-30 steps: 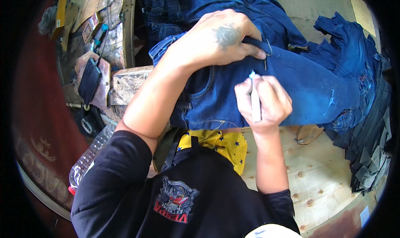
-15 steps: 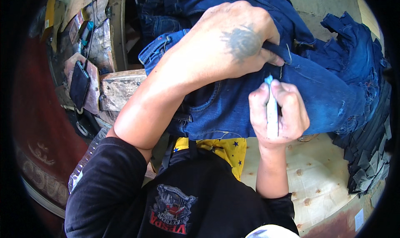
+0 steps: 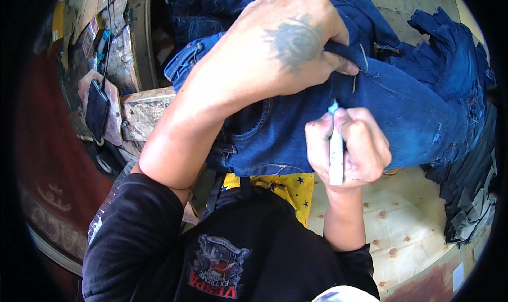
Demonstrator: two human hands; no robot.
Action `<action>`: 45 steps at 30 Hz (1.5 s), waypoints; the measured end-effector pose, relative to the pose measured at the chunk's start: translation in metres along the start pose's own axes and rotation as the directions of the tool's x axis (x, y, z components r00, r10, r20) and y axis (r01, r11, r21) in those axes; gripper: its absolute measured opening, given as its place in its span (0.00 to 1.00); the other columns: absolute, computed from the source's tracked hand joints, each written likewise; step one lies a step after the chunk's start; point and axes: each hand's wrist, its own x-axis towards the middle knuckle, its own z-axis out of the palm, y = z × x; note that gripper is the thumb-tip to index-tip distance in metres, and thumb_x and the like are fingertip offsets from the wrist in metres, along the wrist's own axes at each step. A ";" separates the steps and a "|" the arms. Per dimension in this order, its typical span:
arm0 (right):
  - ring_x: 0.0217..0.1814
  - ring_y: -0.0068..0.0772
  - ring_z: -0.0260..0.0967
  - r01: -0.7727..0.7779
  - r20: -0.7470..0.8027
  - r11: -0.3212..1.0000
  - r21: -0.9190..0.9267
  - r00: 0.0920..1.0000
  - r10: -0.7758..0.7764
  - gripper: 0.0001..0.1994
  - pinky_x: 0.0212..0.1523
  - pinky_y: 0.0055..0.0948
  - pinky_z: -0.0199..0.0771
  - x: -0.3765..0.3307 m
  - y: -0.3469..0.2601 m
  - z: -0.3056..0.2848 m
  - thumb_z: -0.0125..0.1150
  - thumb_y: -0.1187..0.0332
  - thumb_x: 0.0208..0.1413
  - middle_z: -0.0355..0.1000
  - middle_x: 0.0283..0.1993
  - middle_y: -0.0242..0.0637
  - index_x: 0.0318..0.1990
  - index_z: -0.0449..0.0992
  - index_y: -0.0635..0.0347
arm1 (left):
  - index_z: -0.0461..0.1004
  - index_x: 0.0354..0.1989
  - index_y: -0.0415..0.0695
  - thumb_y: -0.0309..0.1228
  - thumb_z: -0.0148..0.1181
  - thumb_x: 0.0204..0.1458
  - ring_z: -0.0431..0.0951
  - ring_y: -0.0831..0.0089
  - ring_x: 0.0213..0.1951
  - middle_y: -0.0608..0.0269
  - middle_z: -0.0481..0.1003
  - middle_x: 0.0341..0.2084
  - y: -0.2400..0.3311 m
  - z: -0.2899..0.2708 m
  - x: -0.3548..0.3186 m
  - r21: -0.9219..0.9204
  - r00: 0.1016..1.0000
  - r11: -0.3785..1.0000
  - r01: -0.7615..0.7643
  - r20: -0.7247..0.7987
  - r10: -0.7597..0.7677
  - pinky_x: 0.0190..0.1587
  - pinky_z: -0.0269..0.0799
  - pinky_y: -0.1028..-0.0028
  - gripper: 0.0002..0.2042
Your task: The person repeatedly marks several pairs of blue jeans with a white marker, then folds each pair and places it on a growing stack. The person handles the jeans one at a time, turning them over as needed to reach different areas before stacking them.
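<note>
Jeans [image 3: 328, 106]: dark blue denim spread across the far side of a plywood table [image 3: 418, 222], with one leg running toward the right edge. The waist area is pressed down by the left hand [image 3: 296, 48], whose fingers are curled around a belt loop [image 3: 346, 53]. A pale marker [image 3: 335, 151] is gripped upright in the closed right hand [image 3: 346, 148], its tip touching the denim just below the loop. More denim [image 3: 471, 185] is piled at the table's right edge. A yellow starred cloth [image 3: 288, 188] is seen at the near edge.
</note>
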 end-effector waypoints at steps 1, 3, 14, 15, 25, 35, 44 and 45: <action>0.18 0.38 0.71 0.034 -0.053 0.996 0.079 0.998 -0.030 0.07 0.22 0.30 0.75 0.000 -0.001 -0.001 0.69 0.84 0.46 0.72 0.24 0.41 0.32 0.77 0.68 | 0.86 0.32 0.38 0.37 0.73 0.56 0.83 0.42 0.33 0.41 0.80 0.24 0.001 -0.003 0.000 -0.002 1.000 1.000 0.002 0.013 -0.002 0.37 0.78 0.53 0.12; 0.18 0.38 0.71 -0.015 -0.048 1.000 0.006 0.999 0.016 0.07 0.21 0.30 0.74 0.000 -0.002 -0.002 0.68 0.84 0.45 0.71 0.23 0.41 0.32 0.77 0.68 | 0.85 0.32 0.37 0.37 0.74 0.55 0.82 0.41 0.31 0.41 0.79 0.23 0.004 -0.008 0.001 -0.029 0.999 1.000 0.011 0.038 -0.009 0.36 0.77 0.53 0.13; 0.19 0.37 0.72 -0.059 -0.036 0.994 -0.096 0.998 0.055 0.06 0.21 0.31 0.74 0.000 -0.002 -0.001 0.67 0.83 0.45 0.72 0.23 0.41 0.30 0.77 0.67 | 0.85 0.31 0.35 0.35 0.75 0.54 0.80 0.40 0.28 0.39 0.77 0.21 0.000 -0.001 0.000 -0.005 0.994 0.997 -0.074 -0.085 0.073 0.34 0.76 0.55 0.13; 0.19 0.37 0.72 -0.034 -0.054 0.999 -0.036 0.998 0.032 0.06 0.21 0.31 0.74 0.000 -0.002 -0.001 0.67 0.84 0.45 0.72 0.23 0.41 0.30 0.77 0.67 | 0.85 0.31 0.35 0.35 0.75 0.54 0.80 0.41 0.28 0.39 0.77 0.22 0.001 0.000 0.000 -0.014 0.996 0.998 -0.056 -0.076 0.055 0.33 0.75 0.55 0.13; 0.18 0.37 0.72 -0.036 -0.058 0.998 0.054 0.998 0.039 0.06 0.21 0.29 0.73 0.002 -0.002 -0.005 0.67 0.85 0.45 0.71 0.22 0.41 0.28 0.76 0.68 | 0.84 0.30 0.35 0.34 0.75 0.55 0.77 0.42 0.25 0.40 0.75 0.20 0.023 -0.017 0.002 -0.076 0.994 0.993 0.091 0.075 -0.085 0.31 0.73 0.57 0.13; 0.17 0.35 0.70 -0.048 -0.098 0.999 0.026 0.994 0.050 0.06 0.19 0.29 0.72 -0.001 -0.001 -0.002 0.67 0.85 0.44 0.71 0.21 0.41 0.30 0.77 0.69 | 0.84 0.29 0.35 0.34 0.75 0.55 0.76 0.44 0.23 0.41 0.75 0.20 0.021 -0.012 0.003 -0.034 0.993 0.993 0.110 0.037 -0.108 0.29 0.73 0.59 0.13; 0.16 0.35 0.69 -0.024 -0.139 1.000 -0.012 0.990 0.022 0.06 0.19 0.28 0.71 0.002 -0.001 -0.001 0.67 0.85 0.45 0.69 0.20 0.41 0.29 0.76 0.69 | 0.85 0.29 0.35 0.33 0.76 0.54 0.77 0.45 0.23 0.41 0.76 0.20 0.022 -0.014 0.002 -0.078 0.991 0.989 0.125 0.049 -0.122 0.30 0.73 0.59 0.12; 0.16 0.35 0.69 -0.084 -0.083 0.993 -0.077 0.993 0.078 0.06 0.19 0.28 0.72 0.002 -0.001 -0.002 0.67 0.85 0.45 0.69 0.20 0.41 0.29 0.76 0.69 | 0.85 0.29 0.36 0.33 0.76 0.54 0.77 0.45 0.23 0.41 0.76 0.20 0.022 -0.015 0.002 -0.088 0.989 0.986 0.139 0.068 -0.133 0.30 0.73 0.59 0.12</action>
